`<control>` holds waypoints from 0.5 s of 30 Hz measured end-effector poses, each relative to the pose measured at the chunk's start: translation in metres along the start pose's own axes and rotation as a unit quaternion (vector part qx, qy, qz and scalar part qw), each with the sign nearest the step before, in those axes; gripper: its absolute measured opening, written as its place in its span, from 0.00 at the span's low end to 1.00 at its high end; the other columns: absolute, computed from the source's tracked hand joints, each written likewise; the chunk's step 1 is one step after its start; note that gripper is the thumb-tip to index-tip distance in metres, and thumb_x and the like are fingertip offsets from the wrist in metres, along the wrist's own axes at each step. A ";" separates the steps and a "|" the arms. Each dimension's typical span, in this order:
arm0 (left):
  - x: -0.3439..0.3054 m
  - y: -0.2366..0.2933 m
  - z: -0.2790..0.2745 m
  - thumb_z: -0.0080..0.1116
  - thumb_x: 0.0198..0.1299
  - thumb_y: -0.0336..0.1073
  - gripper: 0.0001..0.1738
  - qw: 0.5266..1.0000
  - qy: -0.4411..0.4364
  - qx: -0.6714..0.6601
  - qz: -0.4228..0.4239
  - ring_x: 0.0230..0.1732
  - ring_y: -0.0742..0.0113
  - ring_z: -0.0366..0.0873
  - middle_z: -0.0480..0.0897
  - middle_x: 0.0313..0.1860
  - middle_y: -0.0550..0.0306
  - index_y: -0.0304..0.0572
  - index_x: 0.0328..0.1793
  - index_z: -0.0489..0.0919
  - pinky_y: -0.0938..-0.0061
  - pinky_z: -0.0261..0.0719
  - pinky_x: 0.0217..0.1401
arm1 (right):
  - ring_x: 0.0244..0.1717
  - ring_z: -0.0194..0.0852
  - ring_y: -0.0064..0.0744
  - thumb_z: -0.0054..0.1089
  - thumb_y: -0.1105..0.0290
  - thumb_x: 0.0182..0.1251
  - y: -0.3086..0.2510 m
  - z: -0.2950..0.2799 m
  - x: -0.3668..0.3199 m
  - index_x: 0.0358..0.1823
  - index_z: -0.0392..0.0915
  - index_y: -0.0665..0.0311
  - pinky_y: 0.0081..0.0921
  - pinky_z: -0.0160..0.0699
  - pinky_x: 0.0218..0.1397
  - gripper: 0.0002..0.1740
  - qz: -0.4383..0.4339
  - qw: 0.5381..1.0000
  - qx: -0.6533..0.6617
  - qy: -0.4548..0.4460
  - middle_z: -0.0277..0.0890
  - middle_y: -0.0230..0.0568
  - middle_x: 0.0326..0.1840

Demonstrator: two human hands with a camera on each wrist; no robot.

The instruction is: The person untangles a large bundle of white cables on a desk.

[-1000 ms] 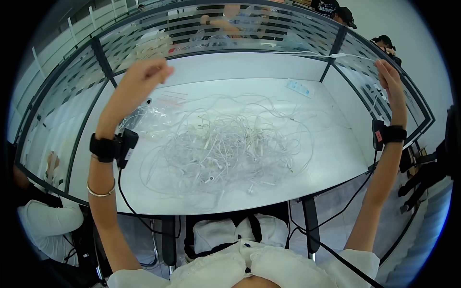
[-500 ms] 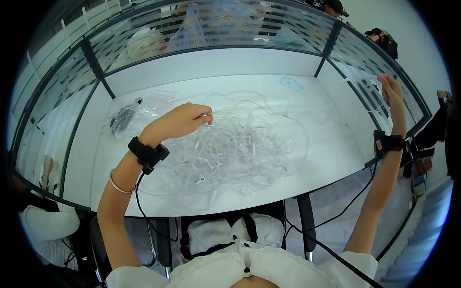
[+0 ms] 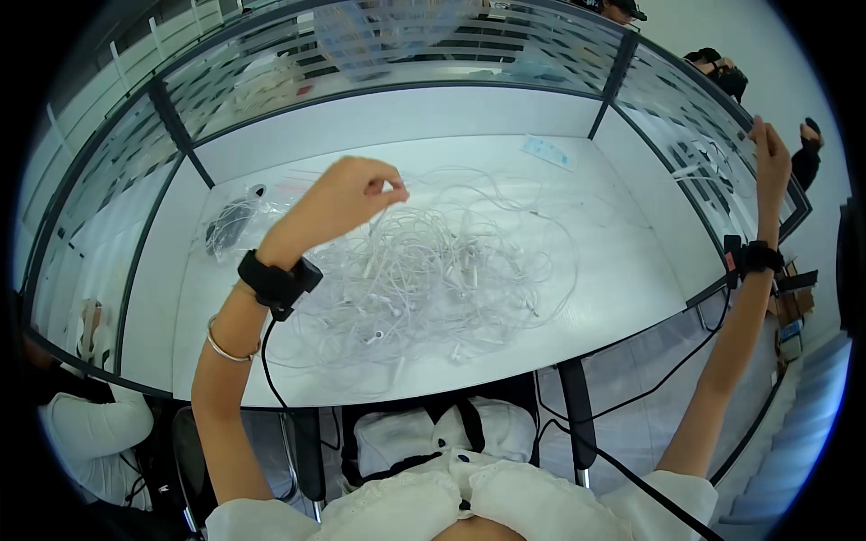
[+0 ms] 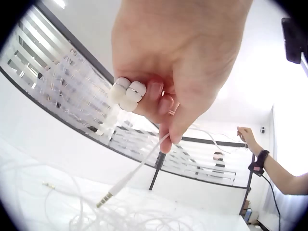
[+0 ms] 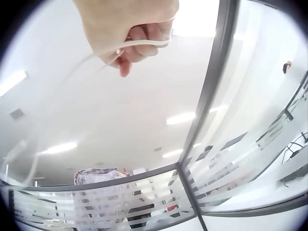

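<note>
My left hand (image 3: 347, 200) is over the far left part of a tangled pile of white earphone cables (image 3: 433, 270). Between thumb and fingertips it pinches a white earphone cable (image 4: 143, 163), whose metal plug (image 4: 104, 198) points down toward the pile in the left wrist view. Out at the far right, my right hand (image 3: 771, 160) is raised by the glass partition, its fingers curled around a white cable (image 5: 144, 43). Loose strands of that cable hang from the fist in the right wrist view.
A clear plastic bag (image 3: 271, 216) with a dark item lies left of the pile. Toward the back right is a light-blue packet (image 3: 547, 151). Low white walls topped by striped glass panels (image 3: 397, 68) enclose the table (image 3: 613, 270). People are beyond the glass.
My left hand has come right and down from the upper left to above the pile, then risen slightly. My right hand has moved a little outward and up.
</note>
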State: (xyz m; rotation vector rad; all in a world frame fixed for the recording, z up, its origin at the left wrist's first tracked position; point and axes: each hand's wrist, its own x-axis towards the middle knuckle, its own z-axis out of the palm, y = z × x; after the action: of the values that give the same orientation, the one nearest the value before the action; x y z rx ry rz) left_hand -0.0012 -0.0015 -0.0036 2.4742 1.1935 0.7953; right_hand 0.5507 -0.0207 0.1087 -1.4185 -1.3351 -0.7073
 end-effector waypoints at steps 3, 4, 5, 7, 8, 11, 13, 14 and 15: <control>0.006 0.008 -0.021 0.62 0.57 0.37 0.11 1.000 0.009 -0.012 -0.008 0.19 0.75 0.55 0.63 0.15 0.63 0.33 0.34 0.82 0.75 0.54 0.23 | 0.20 0.45 0.16 0.50 0.49 0.71 0.014 0.000 0.002 0.24 0.71 0.66 0.21 0.45 0.25 0.26 0.004 1.000 -0.019 0.018 0.53 0.30 0.15; 0.008 0.015 -0.028 0.62 0.57 0.35 0.10 1.000 0.012 -0.021 -0.017 0.20 0.77 0.54 0.63 0.16 0.65 0.33 0.33 0.82 0.77 0.53 0.23 | 0.20 0.46 0.16 0.49 0.49 0.71 0.019 0.000 0.001 0.24 0.70 0.66 0.22 0.46 0.25 0.26 -0.001 0.999 -0.034 0.014 0.54 0.31 0.15; 0.009 0.021 -0.034 0.62 0.57 0.32 0.08 0.999 0.016 -0.029 -0.026 0.22 0.80 0.53 0.63 0.17 0.67 0.33 0.32 0.81 0.78 0.52 0.23 | 0.21 0.50 0.18 0.47 0.50 0.72 0.019 -0.001 -0.004 0.26 0.71 0.66 0.22 0.51 0.26 0.26 0.009 0.997 -0.074 -0.030 0.57 0.33 0.16; 0.012 0.025 -0.039 0.62 0.58 0.33 0.09 0.999 0.004 -0.044 -0.008 0.21 0.80 0.54 0.64 0.17 0.68 0.33 0.32 0.82 0.79 0.52 0.23 | 0.20 0.56 0.21 0.48 0.50 0.71 0.043 0.014 -0.014 0.27 0.73 0.65 0.24 0.56 0.27 0.24 -0.011 0.996 -0.056 -0.065 0.62 0.35 0.17; 0.012 0.028 -0.041 0.61 0.58 0.34 0.09 0.999 -0.003 -0.052 0.000 0.21 0.81 0.54 0.65 0.17 0.68 0.33 0.32 0.82 0.79 0.52 0.23 | 0.20 0.58 0.23 0.48 0.50 0.71 0.053 0.025 -0.022 0.27 0.74 0.64 0.25 0.58 0.27 0.24 -0.021 0.995 -0.047 -0.084 0.64 0.37 0.17; 0.007 0.033 -0.035 0.60 0.60 0.40 0.15 0.995 -0.089 -0.047 -0.015 0.19 0.77 0.56 0.65 0.15 0.66 0.35 0.26 0.80 0.77 0.54 0.22 | 0.24 0.72 0.36 0.49 0.52 0.69 0.034 0.058 -0.074 0.27 0.77 0.64 0.32 0.66 0.32 0.23 -0.039 0.985 -0.006 -0.166 0.74 0.43 0.22; -0.001 0.029 -0.024 0.59 0.60 0.41 0.18 0.989 -0.135 -0.048 -0.022 0.17 0.74 0.57 0.65 0.13 0.62 0.35 0.22 0.77 0.74 0.56 0.22 | 0.28 0.75 0.40 0.50 0.52 0.68 0.046 0.084 -0.108 0.26 0.77 0.63 0.35 0.68 0.33 0.22 -0.037 0.958 -0.015 -0.285 0.77 0.45 0.24; -0.005 0.031 -0.020 0.58 0.61 0.41 0.19 0.987 -0.154 -0.045 -0.026 0.17 0.73 0.58 0.65 0.12 0.60 0.34 0.22 0.77 0.73 0.57 0.22 | 0.30 0.76 0.41 0.51 0.53 0.67 0.058 0.095 -0.120 0.25 0.77 0.64 0.36 0.68 0.34 0.22 -0.027 0.929 -0.051 -0.366 0.77 0.45 0.25; -0.009 0.027 -0.014 0.58 0.61 0.41 0.19 0.984 -0.170 -0.047 -0.038 0.17 0.73 0.58 0.65 0.12 0.60 0.35 0.22 0.77 0.72 0.57 0.22 | 0.30 0.76 0.43 0.51 0.53 0.66 0.048 0.099 -0.134 0.24 0.77 0.64 0.36 0.68 0.34 0.21 -0.005 0.922 -0.048 -0.384 0.76 0.46 0.24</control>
State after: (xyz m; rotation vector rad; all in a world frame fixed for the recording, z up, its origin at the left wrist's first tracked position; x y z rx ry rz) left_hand 0.0034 -0.0249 0.0170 2.3494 1.0891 0.3792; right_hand 0.5468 0.0299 -0.0568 -1.8681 -1.9164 -0.2022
